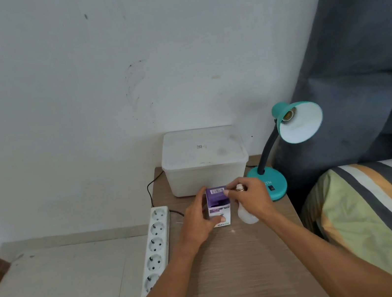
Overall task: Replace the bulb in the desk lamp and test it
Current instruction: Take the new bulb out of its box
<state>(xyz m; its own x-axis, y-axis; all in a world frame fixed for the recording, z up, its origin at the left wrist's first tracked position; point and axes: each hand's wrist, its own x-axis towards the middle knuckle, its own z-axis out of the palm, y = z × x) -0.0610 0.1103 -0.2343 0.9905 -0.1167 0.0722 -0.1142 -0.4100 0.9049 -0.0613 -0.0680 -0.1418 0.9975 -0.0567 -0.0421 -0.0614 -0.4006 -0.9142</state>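
Left hand (199,219) gripping bulb box (218,206), flap open, contents unseen

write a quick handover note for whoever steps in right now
Left hand: grips the bulb box, upright on the table.
Right hand: holds a bulb, base up, while its fingers work the box's top flap.
Lamp: at the table's right rear, socket empty.
Done: bulb is out of the lamp.
Left: get the new bulb out of the box, screw it in, test.
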